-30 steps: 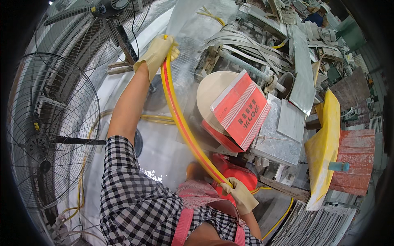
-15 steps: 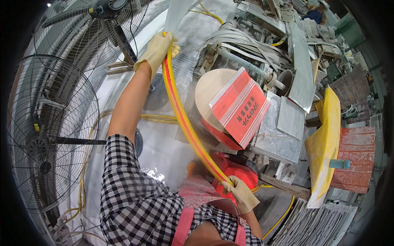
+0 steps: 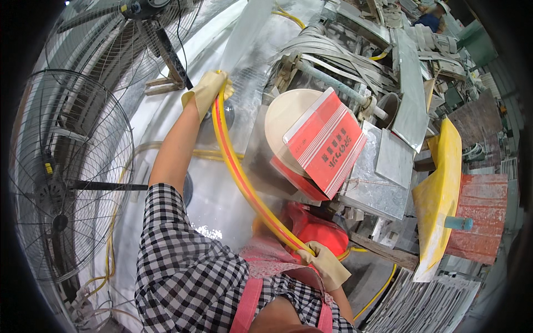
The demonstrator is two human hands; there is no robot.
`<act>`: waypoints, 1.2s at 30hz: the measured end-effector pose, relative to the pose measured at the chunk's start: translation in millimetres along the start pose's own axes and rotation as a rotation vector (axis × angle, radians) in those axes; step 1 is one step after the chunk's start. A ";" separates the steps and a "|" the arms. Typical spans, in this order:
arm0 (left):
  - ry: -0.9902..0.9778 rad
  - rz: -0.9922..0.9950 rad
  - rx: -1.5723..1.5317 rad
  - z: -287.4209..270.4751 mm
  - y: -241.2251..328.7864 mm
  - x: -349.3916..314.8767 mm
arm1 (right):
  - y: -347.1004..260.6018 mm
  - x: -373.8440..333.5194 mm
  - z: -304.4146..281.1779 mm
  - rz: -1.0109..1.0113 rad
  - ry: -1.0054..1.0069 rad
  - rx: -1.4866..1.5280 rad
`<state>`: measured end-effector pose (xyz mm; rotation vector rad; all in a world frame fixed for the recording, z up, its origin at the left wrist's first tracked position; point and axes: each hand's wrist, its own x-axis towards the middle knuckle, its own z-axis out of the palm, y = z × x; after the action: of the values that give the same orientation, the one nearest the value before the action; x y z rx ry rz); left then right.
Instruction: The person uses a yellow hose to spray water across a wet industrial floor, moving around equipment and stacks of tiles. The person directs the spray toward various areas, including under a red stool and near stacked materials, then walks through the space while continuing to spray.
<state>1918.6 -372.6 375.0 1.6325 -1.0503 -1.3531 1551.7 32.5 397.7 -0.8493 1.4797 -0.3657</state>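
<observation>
Far left: black wire-cage fan [image 3: 60,222], upright; second fan [image 3: 145,9] above it, at the top edge. Thin yellow line [image 3: 111,244] runs down the wet white floor [image 3: 219,197] beside the lower fan. Checkered sleeve [image 3: 183,255], bare forearm reaching up to the left hand [image 3: 212,91], cream glove, fingers closed around the upper end of the yellow hose [image 3: 237,171]. Hose has a red stripe and sits in front of the body, curving from the left hand down to the right one. Pale fan-shaped spray [image 3: 241,33] goes up from its upper end, probably water, too blurred to be sure. Pink apron [image 3: 272,258] at bottom centre, under the hose. Round beige disc [image 3: 284,119] right of the hose, red striped cardboard [image 3: 327,147] leaning over it. Right hand [image 3: 322,266], cream glove too, low, near the apron, gripping the hose's lower part; red plastic item [image 3: 327,237] just above that hand. Then grey slabs [image 3: 395,161], flat straps [image 3: 344,61] heaped above. Far right: bent yellow sheet [image 3: 438,197], worn red panel [image 3: 477,219] beside it, stacked thin plates [image 3: 427,305] below.
</observation>
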 end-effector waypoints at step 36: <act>0.260 -0.263 -0.452 1.3 -160.5 -33.0 | 0.8 -24.0 -24.5 0.177 0.061 -0.002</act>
<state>1934.0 -281.7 239.6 1.5764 -0.3507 -1.3758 1525.5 42.9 417.3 -0.7078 1.5987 -0.2601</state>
